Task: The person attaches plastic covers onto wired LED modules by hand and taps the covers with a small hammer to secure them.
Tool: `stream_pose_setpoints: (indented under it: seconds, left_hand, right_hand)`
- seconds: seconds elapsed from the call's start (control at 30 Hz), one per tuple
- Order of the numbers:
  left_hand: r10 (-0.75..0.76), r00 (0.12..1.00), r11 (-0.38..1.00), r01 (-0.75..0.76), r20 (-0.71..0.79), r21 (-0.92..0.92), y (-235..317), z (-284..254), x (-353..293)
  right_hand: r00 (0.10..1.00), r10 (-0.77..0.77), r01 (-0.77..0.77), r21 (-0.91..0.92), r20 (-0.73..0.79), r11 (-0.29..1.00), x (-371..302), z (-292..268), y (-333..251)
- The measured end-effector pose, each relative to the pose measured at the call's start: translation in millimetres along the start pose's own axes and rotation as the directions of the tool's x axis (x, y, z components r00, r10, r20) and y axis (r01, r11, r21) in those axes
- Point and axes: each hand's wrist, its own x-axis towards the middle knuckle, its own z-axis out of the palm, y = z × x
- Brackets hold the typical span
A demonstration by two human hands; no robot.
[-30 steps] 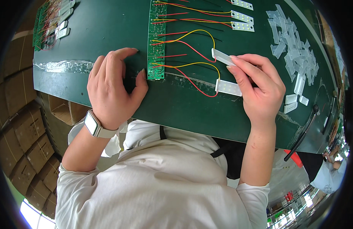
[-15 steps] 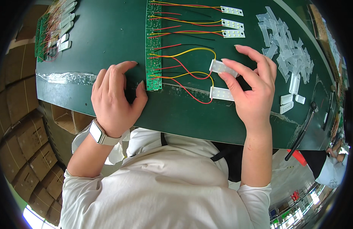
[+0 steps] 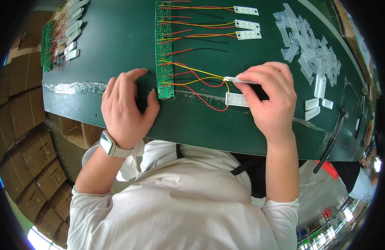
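Observation:
My right hand (image 3: 270, 98) pinches a small LED board in a translucent cover (image 3: 237, 80) between thumb and fingers, tilted nearly edge-on. Yellow and red wires run from it to the long green circuit board strip (image 3: 164, 50). Just below, a second covered LED board (image 3: 237, 100) lies on the table, wired to the strip's near end, partly behind my right hand. My left hand (image 3: 126, 98) rests on the table left of the strip, thumb and fingers apart and holding nothing. Farther up, three bare LED boards (image 3: 248, 25) lie wired to the same strip.
A heap of clear plastic pieces (image 3: 305, 39) lies at the right, with several white covers (image 3: 312, 108) nearer me. Another wired board (image 3: 47, 46) with white modules sits at the far left. A black rod-like tool (image 3: 332, 137) lies by the right edge. Cardboard boxes (image 3: 32, 154) stand left.
My right hand has tipped the covered LED board from lying face-up to nearly edge-on, and its yellow wire has straightened. My left hand stays where it was.

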Motion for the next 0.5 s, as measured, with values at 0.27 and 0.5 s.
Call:
stream_pose_setpoints:
  seconds: [0.27, 0.5]
  left_hand:
    - [-0.061, 0.998, 0.997, 0.062, 0.026, -0.040, 0.2, -3.9, -1.4]
    - [-0.142, 0.989, 0.946, 0.148, 0.040, -0.289, -3.9, -20.4, -0.8]
  right_hand:
    - [0.982, 0.154, -0.153, 0.016, -0.106, 0.988, 4.5, -8.8, -1.6]
    - [0.987, 0.163, -0.157, -0.295, -0.005, 0.942, 27.7, -43.5, 0.7]
